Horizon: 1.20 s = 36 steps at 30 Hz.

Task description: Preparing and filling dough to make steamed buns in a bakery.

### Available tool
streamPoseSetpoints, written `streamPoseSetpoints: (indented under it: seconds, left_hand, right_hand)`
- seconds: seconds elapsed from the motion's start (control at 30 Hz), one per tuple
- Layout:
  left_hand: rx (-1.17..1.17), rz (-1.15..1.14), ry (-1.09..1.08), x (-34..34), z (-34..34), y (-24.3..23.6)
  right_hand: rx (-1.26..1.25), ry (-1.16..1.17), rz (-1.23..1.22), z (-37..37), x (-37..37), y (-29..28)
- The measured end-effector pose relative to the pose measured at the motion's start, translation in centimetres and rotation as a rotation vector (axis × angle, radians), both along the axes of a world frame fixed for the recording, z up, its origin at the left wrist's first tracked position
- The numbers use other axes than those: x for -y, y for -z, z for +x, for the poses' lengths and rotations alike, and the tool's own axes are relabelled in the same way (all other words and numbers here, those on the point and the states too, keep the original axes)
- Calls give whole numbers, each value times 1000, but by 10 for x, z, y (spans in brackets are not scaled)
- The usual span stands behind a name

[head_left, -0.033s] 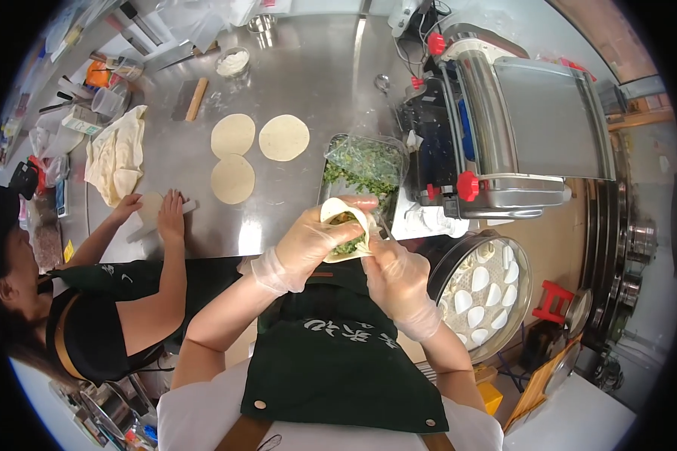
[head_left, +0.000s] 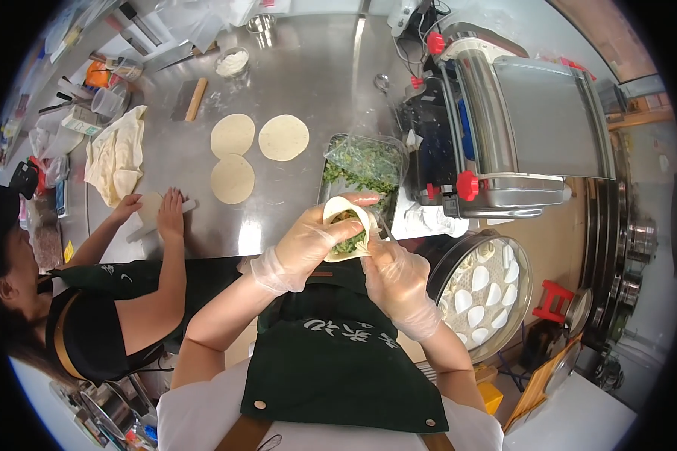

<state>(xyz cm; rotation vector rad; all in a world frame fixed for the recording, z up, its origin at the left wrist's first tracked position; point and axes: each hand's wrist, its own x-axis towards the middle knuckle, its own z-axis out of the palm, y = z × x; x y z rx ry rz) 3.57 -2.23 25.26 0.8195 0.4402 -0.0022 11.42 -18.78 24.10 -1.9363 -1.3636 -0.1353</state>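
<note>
A round dough wrapper (head_left: pixel 337 206) with green chopped filling (head_left: pixel 344 242) is held up between my two gloved hands over the table's front edge. My left hand (head_left: pixel 312 237) cups it from the left, its thumb lying over the filling. Fingers of my right hand (head_left: pixel 399 274) pinch the pleated right edge; the fingertips are partly hidden. A thin metal handle shows by my right hand, and I cannot tell whether it is held. Just beyond my hands is a clear tray (head_left: pixel 326 180) of green filling, partly covered with plastic film.
Three flat dough rounds (head_left: pixel 284 138) lie on the steel table (head_left: pixel 316 68). A dough-rolling machine (head_left: pixel 481 128) stands at the right. Below it, a round steamer (head_left: pixel 530 289) holds several buns on white papers. At the left, a co-worker's hands (head_left: pixel 171 214) roll dough near a cloth (head_left: pixel 116 154).
The filled wrapper has shifted very slightly to the right, and my left thumb lies further across the filling. Otherwise the scene looks the same.
</note>
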Motion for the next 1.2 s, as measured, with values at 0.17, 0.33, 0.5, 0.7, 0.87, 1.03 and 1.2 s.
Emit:
streamPoseSetpoints:
  seconds: [0.17,0.33,0.5,0.7,0.87,1.03,1.2]
  left_hand:
    - [11,155,145,-6,3,0]
    - [-5,242,295,-14,4,3]
    - [99,126,152,-17,-1,0]
    - [92,-153,-106,4,-7,-5]
    - [44,-103,-224,18,-5,-2]
    - [50,-273,-265,17,-9,7]
    - [95,-243,-186,20,-9,8]
  right_hand:
    - [-187,46,92,-1,1,6]
    - [-524,145,52,-6,-2,-3]
    - [-318,180,116,-9,2,4]
    - [-451,178,223,-15,-3,14]
    - [-450,171,197,-16,-5,11]
    - [-467,164,187,-15,-7,11]
    - [-516,180,188,-13,-6,7]
